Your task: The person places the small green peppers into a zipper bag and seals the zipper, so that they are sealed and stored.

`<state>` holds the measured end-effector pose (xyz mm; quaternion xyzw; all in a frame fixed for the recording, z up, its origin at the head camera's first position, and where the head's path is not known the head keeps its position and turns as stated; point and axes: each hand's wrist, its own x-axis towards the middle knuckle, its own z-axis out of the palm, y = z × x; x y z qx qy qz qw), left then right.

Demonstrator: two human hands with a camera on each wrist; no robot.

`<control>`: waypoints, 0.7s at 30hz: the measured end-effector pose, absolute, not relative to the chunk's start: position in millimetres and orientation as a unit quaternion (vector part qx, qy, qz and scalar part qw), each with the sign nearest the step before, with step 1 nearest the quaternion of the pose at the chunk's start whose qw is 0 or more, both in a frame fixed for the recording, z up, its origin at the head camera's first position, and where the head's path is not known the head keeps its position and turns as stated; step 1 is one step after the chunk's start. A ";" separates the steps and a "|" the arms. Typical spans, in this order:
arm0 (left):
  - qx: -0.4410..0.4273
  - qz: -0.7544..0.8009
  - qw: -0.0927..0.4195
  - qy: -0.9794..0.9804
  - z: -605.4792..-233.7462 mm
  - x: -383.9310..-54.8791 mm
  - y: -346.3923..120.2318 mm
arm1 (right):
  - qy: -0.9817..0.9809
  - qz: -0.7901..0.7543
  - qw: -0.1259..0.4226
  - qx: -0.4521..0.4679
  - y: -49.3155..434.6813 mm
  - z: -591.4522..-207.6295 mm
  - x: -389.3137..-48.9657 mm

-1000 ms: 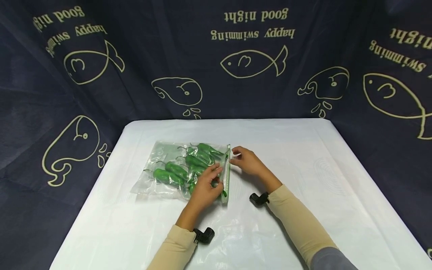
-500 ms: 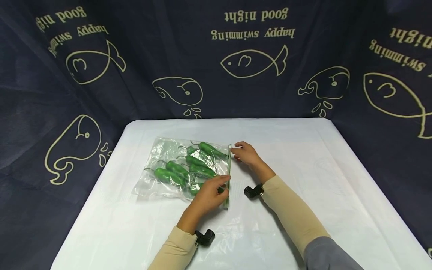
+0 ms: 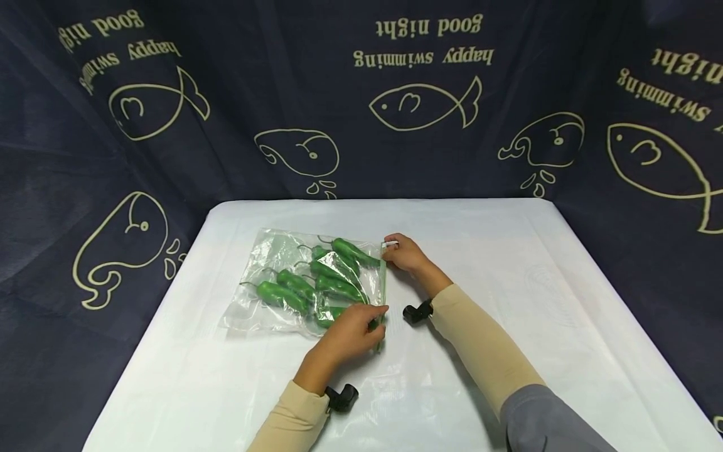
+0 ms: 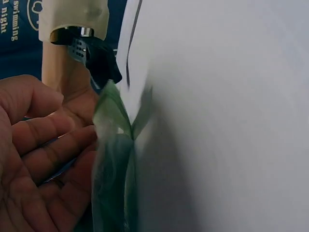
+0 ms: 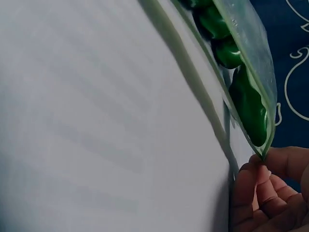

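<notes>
A clear zip-lock bag lies flat on the table with several green peppers inside, stems pointing left. Its green-edged mouth faces right. My right hand pinches the far corner of that mouth between thumb and finger. From the right wrist view, the two green edges stand apart and meet at the pinched corner, with peppers showing between them. My left hand is at the near end of the mouth. In the left wrist view its fingers are loosely bent beside the bag edge, thumb apart from it.
The table has a white cover. A dark blue cloth with fish and whale drawings hangs behind it and at both sides. Each wrist wears a black camera.
My left hand has moved down along the bag's mouth towards the near corner. My right hand has come to the far corner and now pinches it. The mouth edge has flattened.
</notes>
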<state>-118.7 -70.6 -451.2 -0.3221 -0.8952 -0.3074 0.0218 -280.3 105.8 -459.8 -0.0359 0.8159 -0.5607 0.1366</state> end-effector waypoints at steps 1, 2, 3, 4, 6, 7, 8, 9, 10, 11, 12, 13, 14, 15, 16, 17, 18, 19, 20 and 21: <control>-0.324 -0.308 0.020 -0.894 -451.1 -118.2 -71.1 | 0.813 -0.566 0.134 -0.037 105.6 -460.5 -280.9; -0.326 -0.311 0.018 -0.893 -451.2 -117.7 -71.5 | 0.809 -0.571 0.133 -0.038 105.3 -461.0 -281.4; -0.329 -0.314 0.015 -0.891 -451.2 -117.1 -71.8 | 0.806 -0.576 0.131 -0.039 105.1 -461.6 -281.8; -0.331 -0.317 0.011 -0.889 -450.9 -116.3 -72.1 | 0.800 -0.584 0.130 -0.040 104.8 -462.6 -282.4; -0.335 -0.320 0.006 -0.886 -450.4 -115.3 -72.4 | 0.789 -0.599 0.129 -0.044 104.5 -463.5 -283.0; -0.335 -0.321 0.001 -0.886 -449.0 -114.7 -72.6 | 0.784 -0.606 0.127 -0.046 104.4 -464.0 -283.3; -0.337 -0.321 -0.001 -0.885 -447.2 -114.5 -72.8 | 0.780 -0.611 0.126 -0.048 104.3 -464.9 -283.7; -0.338 -0.319 -0.005 -0.885 -444.6 -114.5 -73.1 | 0.776 -0.616 0.126 -0.049 104.3 -465.5 -284.0; -0.341 -0.318 -0.009 -0.885 -440.9 -115.3 -73.4 | 0.774 -0.619 0.126 -0.050 104.4 -466.0 -284.4; -0.342 -0.315 -0.012 -0.885 -436.5 -116.5 -74.1 | 0.772 -0.621 0.126 -0.051 104.6 -466.4 -284.7; -0.341 -0.311 -0.016 -0.887 -430.7 -118.3 -75.1 | 0.771 -0.622 0.126 -0.052 104.9 -467.1 -285.1; -0.340 -0.307 -0.019 -0.889 -424.1 -121.0 -76.1 | 0.770 -0.624 0.125 -0.052 105.9 -467.9 -285.4; -0.342 -0.305 -0.020 -0.889 -417.7 -125.3 -77.2 | 0.769 -0.624 0.126 -0.052 106.9 -468.7 -285.8; -0.340 -0.300 -0.022 -0.891 -410.8 -130.4 -78.6 | 0.769 -0.624 0.127 -0.053 107.9 -469.4 -286.2; -0.336 -0.295 -0.023 -0.894 -404.1 -136.7 -80.2 | 0.769 -0.624 0.128 -0.054 108.9 -470.6 -286.9; -0.331 -0.289 -0.023 -0.898 -397.8 -143.7 -82.0 | 0.768 -0.625 0.129 -0.054 109.7 -472.0 -287.6; -0.326 -0.285 -0.023 -0.901 -391.9 -151.6 -83.5 | 0.768 -0.625 0.131 -0.054 110.4 -473.4 -288.2; -0.321 -0.280 -0.024 -0.905 -387.0 -160.1 -85.2 | 0.767 -0.626 0.132 -0.055 110.7 -474.6 -288.8; -0.316 -0.273 -0.026 -0.908 -382.9 -169.2 -86.6 | 0.767 -0.625 0.134 -0.057 110.7 -475.9 -289.2; -0.309 -0.269 -0.037 -0.912 -379.0 -177.9 -87.9 | 0.766 -0.626 0.135 -0.058 110.5 -477.1 -289.6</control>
